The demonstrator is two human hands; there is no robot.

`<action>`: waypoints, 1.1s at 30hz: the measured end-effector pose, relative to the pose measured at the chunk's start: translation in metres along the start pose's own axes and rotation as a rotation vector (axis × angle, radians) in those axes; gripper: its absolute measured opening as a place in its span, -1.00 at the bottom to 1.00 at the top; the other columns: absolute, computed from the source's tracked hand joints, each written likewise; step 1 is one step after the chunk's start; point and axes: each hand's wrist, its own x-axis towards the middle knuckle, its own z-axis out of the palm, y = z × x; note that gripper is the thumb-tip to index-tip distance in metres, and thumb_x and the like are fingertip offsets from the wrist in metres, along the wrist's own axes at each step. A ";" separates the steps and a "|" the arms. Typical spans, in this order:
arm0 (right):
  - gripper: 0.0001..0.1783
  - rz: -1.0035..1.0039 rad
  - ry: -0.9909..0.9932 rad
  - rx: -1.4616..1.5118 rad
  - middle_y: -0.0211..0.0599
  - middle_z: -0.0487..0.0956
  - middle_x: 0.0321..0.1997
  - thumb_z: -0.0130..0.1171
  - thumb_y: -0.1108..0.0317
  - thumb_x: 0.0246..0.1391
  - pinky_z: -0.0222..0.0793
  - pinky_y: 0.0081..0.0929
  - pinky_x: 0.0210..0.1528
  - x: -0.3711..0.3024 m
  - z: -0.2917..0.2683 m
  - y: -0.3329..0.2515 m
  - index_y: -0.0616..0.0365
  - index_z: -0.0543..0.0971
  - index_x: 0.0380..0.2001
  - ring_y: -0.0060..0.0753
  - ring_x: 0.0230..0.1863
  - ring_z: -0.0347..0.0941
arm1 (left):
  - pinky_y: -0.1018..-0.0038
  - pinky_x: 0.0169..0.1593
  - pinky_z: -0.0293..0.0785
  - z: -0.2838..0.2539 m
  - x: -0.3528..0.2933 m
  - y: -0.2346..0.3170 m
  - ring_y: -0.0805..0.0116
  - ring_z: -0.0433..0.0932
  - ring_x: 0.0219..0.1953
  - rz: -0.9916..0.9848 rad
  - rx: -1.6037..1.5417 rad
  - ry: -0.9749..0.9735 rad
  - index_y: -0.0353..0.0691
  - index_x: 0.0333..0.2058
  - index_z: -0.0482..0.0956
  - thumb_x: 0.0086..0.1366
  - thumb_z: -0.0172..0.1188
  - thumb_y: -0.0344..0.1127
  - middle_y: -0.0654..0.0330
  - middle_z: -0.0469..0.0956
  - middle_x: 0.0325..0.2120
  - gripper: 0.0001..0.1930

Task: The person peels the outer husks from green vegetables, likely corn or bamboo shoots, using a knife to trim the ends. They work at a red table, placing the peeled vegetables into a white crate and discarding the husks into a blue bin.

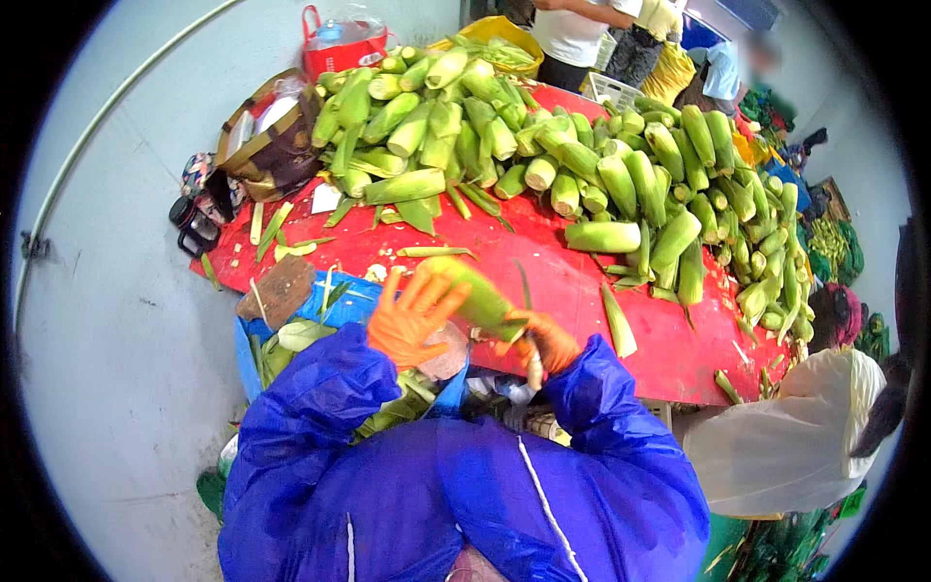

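A green husked ear of corn (475, 299), blurred by motion, is tilted between my hands above the near edge of the red table. My left hand (412, 318), in an orange glove, is open with its fingers spread beside the ear's upper left. Also orange-gloved, my right hand (549, 341) is closed at the ear's lower right end. A pale, narrow piece (534, 371) sticks out below the right hand; whether it is a stalk or a tool I cannot make out. Blue sleeves cover both forearms.
A big heap of corn ears (582, 165) covers the far side of the red table (504, 247). Before me stands a blue-lined container (254, 351) with husks and a brown board (281, 289). Bags (276, 145) lie far left. A person in white (790, 436) is close at right.
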 end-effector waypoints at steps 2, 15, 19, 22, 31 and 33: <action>-0.43 0.062 -0.208 -0.157 -0.27 0.60 -0.53 0.02 -0.09 0.14 0.22 -0.65 -0.73 0.000 0.043 0.009 0.26 0.53 -0.10 -0.57 -0.81 0.27 | 0.15 0.19 0.25 -0.009 -0.013 -0.011 0.02 0.40 0.14 0.069 -0.188 0.026 -0.12 0.35 -0.01 0.02 0.31 0.00 0.02 0.34 0.17 -0.02; -0.31 -0.563 -0.284 -1.167 -0.20 0.57 -0.49 0.05 0.30 0.11 0.34 -0.39 -0.60 0.016 0.182 0.074 0.09 0.16 0.32 -0.32 -0.66 0.45 | 0.21 -0.09 0.56 0.003 -0.180 -0.007 0.12 0.58 -0.18 -1.212 -2.516 0.964 -0.18 -0.04 0.49 0.23 0.09 0.22 0.02 0.56 -0.16 -0.42; -0.06 -0.921 -0.335 -1.838 -0.03 0.56 -0.40 0.09 0.38 -0.08 0.40 -0.07 -0.51 0.042 0.226 0.061 0.03 -0.08 0.38 0.02 -0.56 0.50 | 0.15 0.10 0.46 0.031 -0.206 -0.004 0.06 0.53 -0.04 -0.980 -2.763 1.041 -0.20 0.00 0.48 0.26 0.05 0.18 -0.04 0.53 -0.06 -0.43; 0.00 -1.012 -0.389 -1.999 -0.06 0.56 -0.43 0.11 0.38 -0.12 0.39 -0.07 -0.53 0.044 0.255 0.046 0.04 -0.13 0.39 0.01 -0.56 0.50 | 0.12 0.16 0.40 0.024 -0.208 0.001 0.07 0.50 0.01 -0.963 -2.868 1.048 -0.24 -0.04 0.51 0.28 0.03 0.13 -0.05 0.53 -0.05 -0.47; -0.05 -0.871 -0.414 -1.474 0.03 0.57 -0.43 0.12 0.42 -0.05 0.42 -0.30 -0.48 0.063 0.240 0.093 -0.15 -0.03 0.41 -0.12 -0.54 0.53 | 0.21 0.00 0.54 0.029 -0.228 0.009 0.15 0.58 -0.11 -1.028 -2.845 1.142 -0.15 0.00 0.51 0.31 0.02 0.09 0.06 0.57 -0.11 -0.52; -0.11 -0.702 -0.320 -1.219 -0.01 0.60 -0.37 0.12 0.37 0.05 0.44 -0.36 -0.40 0.067 0.242 0.123 -0.20 -0.03 0.41 -0.21 -0.47 0.56 | 0.21 -0.04 0.56 0.028 -0.227 0.011 0.14 0.59 -0.16 -1.026 -2.760 1.247 -0.18 -0.03 0.52 0.31 0.01 0.09 0.06 0.60 -0.16 -0.52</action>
